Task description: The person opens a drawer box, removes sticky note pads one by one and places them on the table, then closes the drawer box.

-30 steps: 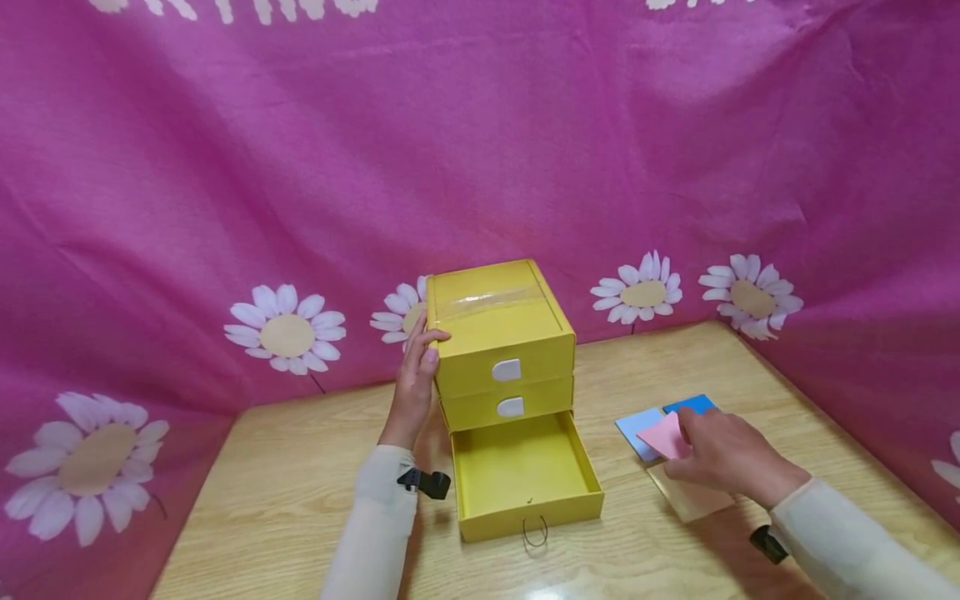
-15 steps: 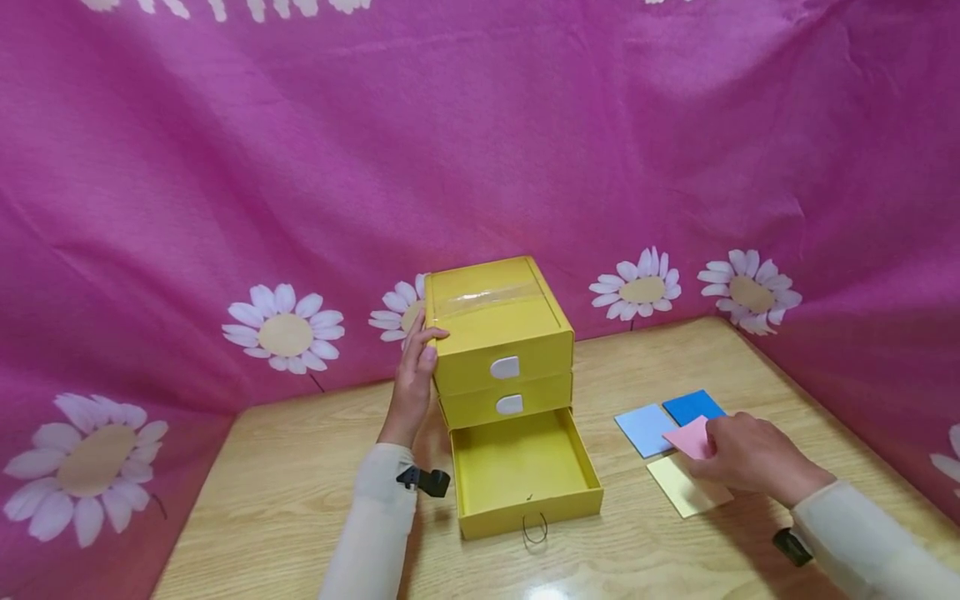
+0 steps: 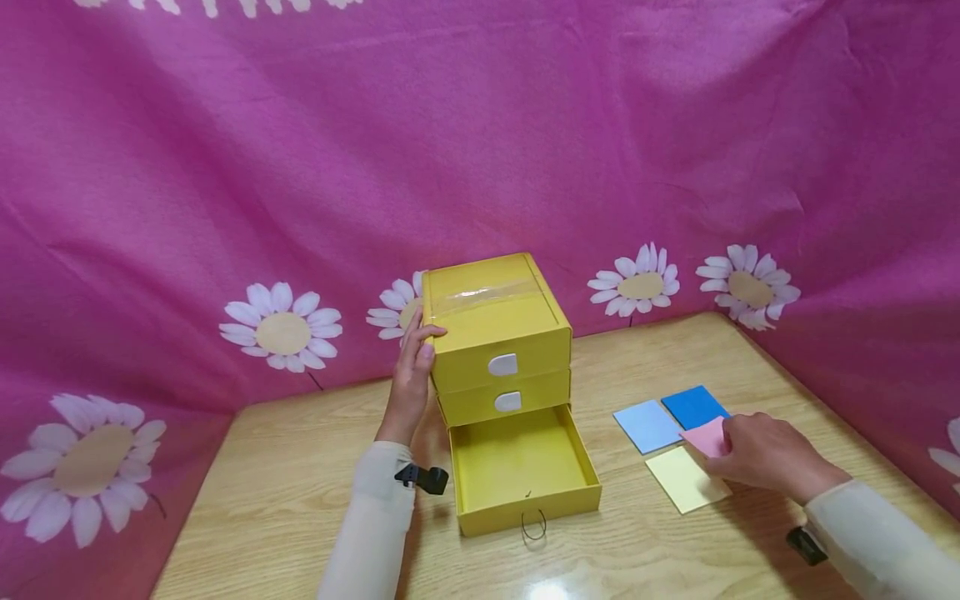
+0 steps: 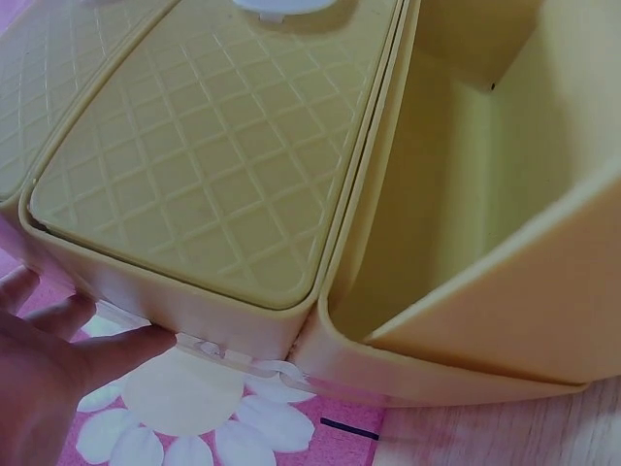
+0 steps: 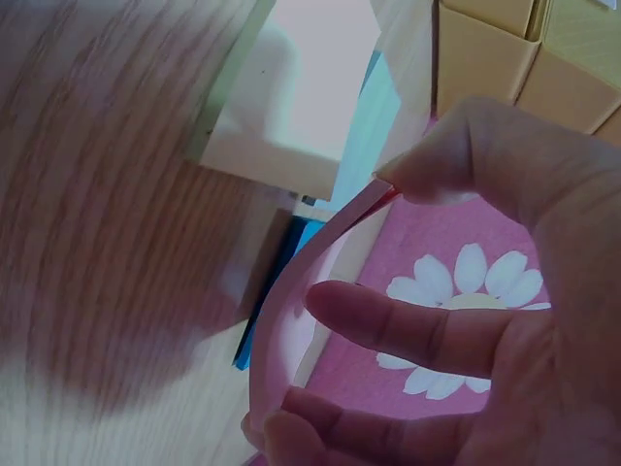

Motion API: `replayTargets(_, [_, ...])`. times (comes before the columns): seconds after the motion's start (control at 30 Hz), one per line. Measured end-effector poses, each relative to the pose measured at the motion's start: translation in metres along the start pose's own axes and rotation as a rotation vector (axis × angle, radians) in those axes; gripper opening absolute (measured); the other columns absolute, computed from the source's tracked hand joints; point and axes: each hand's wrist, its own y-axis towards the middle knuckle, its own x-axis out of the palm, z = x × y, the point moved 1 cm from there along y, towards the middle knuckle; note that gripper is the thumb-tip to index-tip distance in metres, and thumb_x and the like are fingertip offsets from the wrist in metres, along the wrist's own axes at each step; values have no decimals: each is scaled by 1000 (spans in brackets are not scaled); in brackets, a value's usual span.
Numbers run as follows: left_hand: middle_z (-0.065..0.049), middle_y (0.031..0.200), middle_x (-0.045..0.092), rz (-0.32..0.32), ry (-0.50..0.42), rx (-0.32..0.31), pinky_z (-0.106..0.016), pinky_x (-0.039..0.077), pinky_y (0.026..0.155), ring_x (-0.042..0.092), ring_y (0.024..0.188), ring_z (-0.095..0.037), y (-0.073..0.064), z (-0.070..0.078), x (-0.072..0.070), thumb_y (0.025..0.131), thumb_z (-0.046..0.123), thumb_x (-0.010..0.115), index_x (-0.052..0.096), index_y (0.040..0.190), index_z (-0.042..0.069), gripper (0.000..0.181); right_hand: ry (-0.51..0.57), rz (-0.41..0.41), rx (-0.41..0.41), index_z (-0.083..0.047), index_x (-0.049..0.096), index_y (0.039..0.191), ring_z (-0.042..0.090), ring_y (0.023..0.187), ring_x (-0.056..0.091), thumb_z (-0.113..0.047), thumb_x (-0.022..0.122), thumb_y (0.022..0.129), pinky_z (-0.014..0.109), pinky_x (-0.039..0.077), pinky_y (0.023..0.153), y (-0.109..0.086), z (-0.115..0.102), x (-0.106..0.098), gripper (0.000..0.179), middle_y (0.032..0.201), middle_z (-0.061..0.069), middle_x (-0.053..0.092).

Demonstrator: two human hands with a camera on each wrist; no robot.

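Note:
My left hand [image 3: 408,387] rests against the left side of a yellow drawer unit [image 3: 495,304], fingers extended along its wall in the left wrist view. The bottom drawer [image 3: 525,467] is pulled out, with bare floor showing inside. My right hand [image 3: 776,454] pinches a pink sticky note pad [image 3: 703,436] between thumb and fingers; the right wrist view shows the pad [image 5: 281,320] bent into a curve. Beside it on the table lie a light blue pad [image 3: 647,427], a dark blue pad [image 3: 693,406] and a pale yellow pad [image 3: 684,479].
The two upper drawers [image 3: 504,400] are closed and have white tabs. A thin loop [image 3: 533,525] hangs at the front of the pulled-out drawer. Behind the wooden table [image 3: 300,492] stands a magenta cloth [image 3: 480,150] with daisies.
My right hand has moved right with the pink pad, uncovering more of the blue and yellow pads. The left hand stays on the drawer unit.

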Motion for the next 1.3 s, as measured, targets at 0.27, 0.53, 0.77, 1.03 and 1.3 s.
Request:
replayTargets(0.27, [-19, 159, 15, 15, 0, 26, -59, 16, 111, 14, 145, -33, 0, 0, 1, 100, 17, 38, 52, 123, 1, 31, -1, 24, -9, -12, 52, 72, 18, 58, 41, -31, 72, 66, 32, 30, 51, -3, 8, 2, 28, 63, -1, 46])
replayTargets(0.53, [-14, 160, 14, 11, -6, 14, -58, 15, 112, 13, 145, -32, 0, -1, 1, 100, 19, 38, 51, 123, 1, 32, 4, -9, 24, -9, 52, 76, 19, 59, 42, -32, 73, 67, 32, 30, 52, -3, 15, 3, 32, 65, 1, 45])
replayTargets(0.77, [-10, 160, 15, 10, -5, 15, -57, 14, 112, 13, 146, -31, 0, -1, 0, 100, 18, 38, 52, 123, 2, 32, 11, -45, 43, -7, 52, 80, 20, 60, 42, -34, 74, 69, 33, 30, 53, -3, 19, 5, 36, 66, 3, 45])
replayTargets(1.03, [-16, 160, 14, 5, 5, -6, -60, 12, 112, 12, 146, -30, 0, -2, 1, 101, 21, 38, 51, 124, 2, 33, 2, -39, 50, -8, 51, 80, 21, 61, 42, -34, 74, 67, 34, 30, 53, -4, 23, 9, 36, 66, 3, 45])
replayTargets(1.3, [-18, 159, 13, 4, 5, 11, -61, 14, 111, 12, 146, -33, 0, -2, 0, 100, 19, 38, 51, 124, 0, 33, 10, -45, 51, -8, 49, 82, 24, 63, 43, -37, 78, 63, 36, 32, 53, -4, 26, 13, 45, 68, 4, 47])
